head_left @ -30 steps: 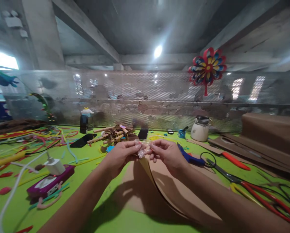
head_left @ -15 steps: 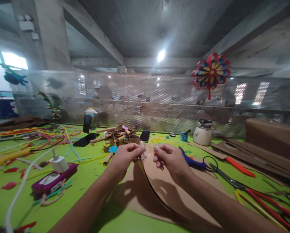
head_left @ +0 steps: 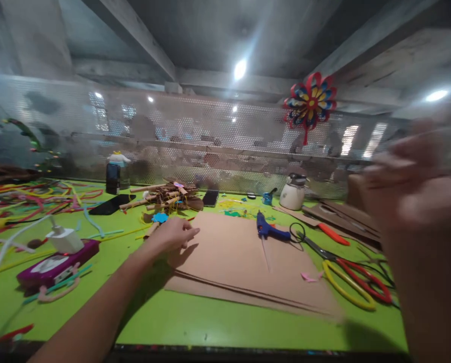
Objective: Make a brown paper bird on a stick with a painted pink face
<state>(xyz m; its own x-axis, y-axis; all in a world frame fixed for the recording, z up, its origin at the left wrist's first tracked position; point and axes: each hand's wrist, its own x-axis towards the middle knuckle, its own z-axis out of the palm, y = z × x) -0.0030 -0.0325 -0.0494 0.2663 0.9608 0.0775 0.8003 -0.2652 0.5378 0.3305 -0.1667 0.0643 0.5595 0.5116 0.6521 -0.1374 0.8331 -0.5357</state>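
Observation:
My left hand [head_left: 171,236] rests on the left edge of a stack of brown cardboard sheets [head_left: 244,257] lying flat on the green table; its fingers are stretched out toward the right and nothing shows in them. My right hand [head_left: 406,174] is raised high at the right, close to the camera and smeared by motion, so its fingers cannot be read. A blue glue gun [head_left: 269,230] lies on the far edge of the cardboard. A small pink scrap [head_left: 308,277] sits near the cardboard's right side.
Red and yellow scissors [head_left: 349,275] and an orange-handled cutter [head_left: 333,234] lie to the right. A purple power strip with a white charger [head_left: 55,259] is at left. Behind are a pile of rolled sticks [head_left: 165,194], a dark phone [head_left: 112,204], a white pot [head_left: 293,194], a mesh screen and a paper pinwheel [head_left: 310,103].
The curved cardboard has dropped flat on the table. My hands have come apart: the left went down onto the cardboard's edge, the right swung up and out to the right. The small clear piece is gone from sight.

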